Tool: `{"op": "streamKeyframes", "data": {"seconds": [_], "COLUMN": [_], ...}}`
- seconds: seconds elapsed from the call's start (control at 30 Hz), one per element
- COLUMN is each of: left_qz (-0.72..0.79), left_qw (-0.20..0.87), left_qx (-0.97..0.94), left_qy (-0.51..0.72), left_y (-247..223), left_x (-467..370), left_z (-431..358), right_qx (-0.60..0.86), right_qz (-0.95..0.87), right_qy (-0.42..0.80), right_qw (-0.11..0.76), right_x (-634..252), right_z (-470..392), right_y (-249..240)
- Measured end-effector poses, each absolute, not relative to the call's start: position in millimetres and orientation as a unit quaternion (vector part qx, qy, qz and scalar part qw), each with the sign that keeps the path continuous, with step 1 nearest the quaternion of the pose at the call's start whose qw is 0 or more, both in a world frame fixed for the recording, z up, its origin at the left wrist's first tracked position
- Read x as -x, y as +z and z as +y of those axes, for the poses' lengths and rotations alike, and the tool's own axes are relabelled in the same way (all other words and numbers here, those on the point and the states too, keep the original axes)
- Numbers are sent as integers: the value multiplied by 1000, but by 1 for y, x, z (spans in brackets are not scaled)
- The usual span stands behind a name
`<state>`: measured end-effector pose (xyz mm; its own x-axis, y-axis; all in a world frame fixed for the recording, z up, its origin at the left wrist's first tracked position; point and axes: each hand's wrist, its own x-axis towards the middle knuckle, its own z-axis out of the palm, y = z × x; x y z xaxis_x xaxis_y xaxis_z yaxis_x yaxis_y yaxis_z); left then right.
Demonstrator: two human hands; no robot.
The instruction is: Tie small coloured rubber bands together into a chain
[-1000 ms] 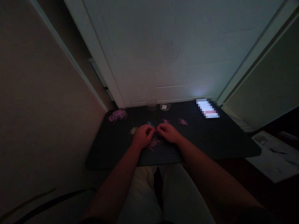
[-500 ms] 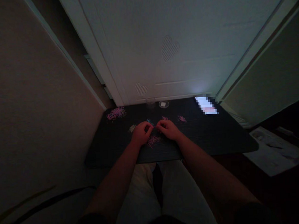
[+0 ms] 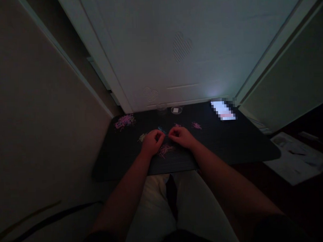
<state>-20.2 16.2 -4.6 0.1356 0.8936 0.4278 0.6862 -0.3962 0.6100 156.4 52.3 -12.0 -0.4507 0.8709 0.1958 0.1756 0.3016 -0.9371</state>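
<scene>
Over the dark table (image 3: 216,147) my left hand (image 3: 152,141) and my right hand (image 3: 182,137) face each other, fingertips pinched and nearly touching. Something tiny and thin seems to lie between them, too small and dim to name. Just beyond the fingertips is a little heap of blue thin pieces (image 3: 161,129). A larger heap of pinkish thin pieces (image 3: 166,149) lies nearer to me, below both hands. Beside my left hand is a pale heap (image 3: 142,137), partly covered. Behind my right hand a pink heap (image 3: 177,125) shows only in part.
A purple-pink pile (image 3: 124,122) lies at the back left, and a small pink heap (image 3: 196,125) right of my hands. A clear round container (image 3: 161,108) and a round lid (image 3: 176,110) stand by the white door (image 3: 153,60). A lit phone (image 3: 222,110) is back right.
Both hands stay pinched together in nearly the same place, with only a slight shift at the fingertips. The whole view has tilted a little; the heaps look unchanged.
</scene>
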Motion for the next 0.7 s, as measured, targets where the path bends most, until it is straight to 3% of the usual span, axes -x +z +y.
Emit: {"op": "streamKeyframes", "data": {"seconds": [0.7], "left_qz": [538], "left_qw": [142], "left_qx": [-749], "left_qy": [360], "left_y": [-5], "left_x": [20], "left_z": [17], "right_qx": [370], "right_qz": [-719], "right_qy": [450], "right_qw": [380], "right_x": [-158], "right_z": [55], "right_y": [-16]}}
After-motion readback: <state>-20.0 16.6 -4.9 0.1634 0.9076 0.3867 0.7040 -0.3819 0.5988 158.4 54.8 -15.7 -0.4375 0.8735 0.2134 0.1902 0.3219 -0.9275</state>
